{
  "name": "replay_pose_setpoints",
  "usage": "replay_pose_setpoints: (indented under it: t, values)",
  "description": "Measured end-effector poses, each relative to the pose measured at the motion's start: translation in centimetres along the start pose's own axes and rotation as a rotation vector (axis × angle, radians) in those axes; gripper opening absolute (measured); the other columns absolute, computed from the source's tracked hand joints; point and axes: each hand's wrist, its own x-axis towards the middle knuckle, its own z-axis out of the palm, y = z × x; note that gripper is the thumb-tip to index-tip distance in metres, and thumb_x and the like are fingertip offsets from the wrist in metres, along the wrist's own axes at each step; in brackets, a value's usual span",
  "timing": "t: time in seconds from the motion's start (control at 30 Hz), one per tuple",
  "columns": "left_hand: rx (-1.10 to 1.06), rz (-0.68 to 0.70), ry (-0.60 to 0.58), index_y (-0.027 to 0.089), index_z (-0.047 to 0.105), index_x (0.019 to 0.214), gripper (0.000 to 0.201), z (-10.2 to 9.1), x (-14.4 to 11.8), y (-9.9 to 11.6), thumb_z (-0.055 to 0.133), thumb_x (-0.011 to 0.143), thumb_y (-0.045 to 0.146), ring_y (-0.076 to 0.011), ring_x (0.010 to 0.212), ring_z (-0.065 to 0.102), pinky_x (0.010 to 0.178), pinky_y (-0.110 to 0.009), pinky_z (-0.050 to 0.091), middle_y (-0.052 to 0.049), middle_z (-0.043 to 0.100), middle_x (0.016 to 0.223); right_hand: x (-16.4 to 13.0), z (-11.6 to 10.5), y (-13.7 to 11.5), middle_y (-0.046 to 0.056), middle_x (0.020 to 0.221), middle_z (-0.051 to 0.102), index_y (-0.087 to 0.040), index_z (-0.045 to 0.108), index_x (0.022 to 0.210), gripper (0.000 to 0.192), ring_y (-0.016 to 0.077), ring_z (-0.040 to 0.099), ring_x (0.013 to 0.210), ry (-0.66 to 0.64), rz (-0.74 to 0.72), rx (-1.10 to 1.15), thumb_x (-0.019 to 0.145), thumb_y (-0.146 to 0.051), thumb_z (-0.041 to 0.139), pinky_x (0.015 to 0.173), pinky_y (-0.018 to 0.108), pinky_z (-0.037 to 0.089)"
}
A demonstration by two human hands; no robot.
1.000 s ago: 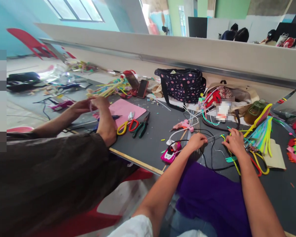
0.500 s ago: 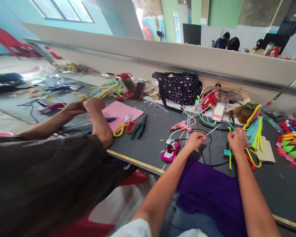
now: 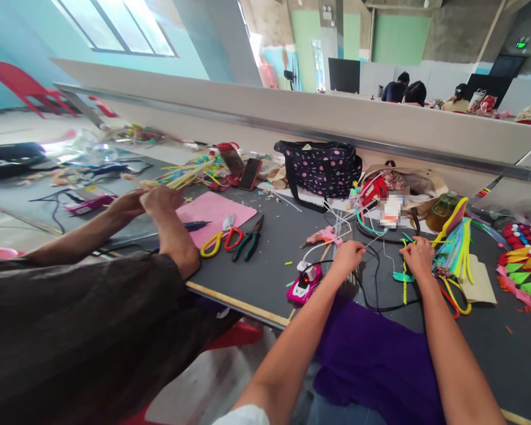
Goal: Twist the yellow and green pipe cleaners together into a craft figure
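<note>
My left hand [image 3: 350, 258] is closed in a pinch on a thin greyish-white stick [image 3: 374, 241] that points up toward my right hand. Opposite it, my right hand [image 3: 418, 260] has its fingers pressed together on a yellow and green pipe cleaner piece [image 3: 405, 291]. Its teal crosspiece [image 3: 402, 277] and a yellow strand hang below the fingers, and other ends stick out above. A fine thread dangles between the hands. Scissors with red and yellow handles [image 3: 461, 297] lie right of my right hand. Purple cloth [image 3: 376, 354] covers my lap.
A magenta power strip [image 3: 304, 287] with plugs and a pink glue gun [image 3: 324, 236] lie left of my hands. Scissors [image 3: 211, 245], pliers [image 3: 250, 239] and a pink sheet [image 3: 221, 209] are near a co-worker's arms [image 3: 172, 236]. A dotted bag [image 3: 325, 171] stands behind.
My right hand has shifted slightly left with the pipe cleaner piece, and the stick in my left hand is turned a little. The camera view has tilted up slightly.
</note>
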Motion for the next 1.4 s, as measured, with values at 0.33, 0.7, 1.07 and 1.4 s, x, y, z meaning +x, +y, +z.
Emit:
replay_pose_setpoints:
  t: [0.33, 0.7, 1.07, 1.4]
  values:
    - [0.204, 0.151, -0.118, 0.020, 0.075, 0.084, 0.018, -3.1, 3.7, 5.3, 0.060, 0.074, 0.017, -0.0201, 0.079, 0.061, 0.070, -0.026, 0.041, -0.006, 0.070, 0.083, 0.5, -1.4, 1.7, 0.010, 0.102, 0.066, -0.019, 0.070, 0.088, 0.023, 0.0243, 0.057, 0.100, 0.191, 0.026, 0.233, 0.086, -0.035, 0.053, 0.091, 0.042, 0.040]
    - [-0.028, 0.169, -0.343, 0.017, 0.073, 0.075, 0.018, -3.6, 9.2, 3.2, 0.062, 0.066, 0.028, -0.0119, 0.056, 0.051, 0.055, -0.021, 0.036, 0.002, 0.059, 0.055, 4.2, -0.7, 2.2, 0.009, 0.109, 0.070, -0.021, 0.064, 0.117, 0.036, 0.0243, 0.065, 0.100, -0.002, 0.035, 0.484, 0.087, -0.033, 0.049, 0.089, 0.040, 0.049]
    - [-0.076, 0.120, -0.383, 0.014, 0.070, 0.068, 0.016, -2.6, 10.3, 1.6, 0.063, 0.065, 0.028, -0.0113, 0.052, 0.048, 0.057, -0.022, 0.038, 0.002, 0.055, 0.053, 6.0, -0.2, 2.0, 0.003, 0.096, 0.074, -0.022, 0.067, 0.111, 0.032, 0.0209, 0.068, 0.089, -0.217, 0.101, 0.512, 0.084, -0.031, 0.053, 0.082, 0.034, 0.051]
    - [0.026, 0.127, -0.429, 0.014, 0.072, 0.069, 0.014, -2.2, 10.1, 0.7, 0.060, 0.064, 0.020, -0.0126, 0.059, 0.053, 0.062, -0.021, 0.040, 0.001, 0.060, 0.057, 6.7, 0.7, 1.6, 0.002, 0.087, 0.069, -0.025, 0.073, 0.079, 0.014, 0.0192, 0.061, 0.089, -0.427, -0.064, 0.299, 0.078, -0.023, 0.060, 0.077, 0.028, 0.044]
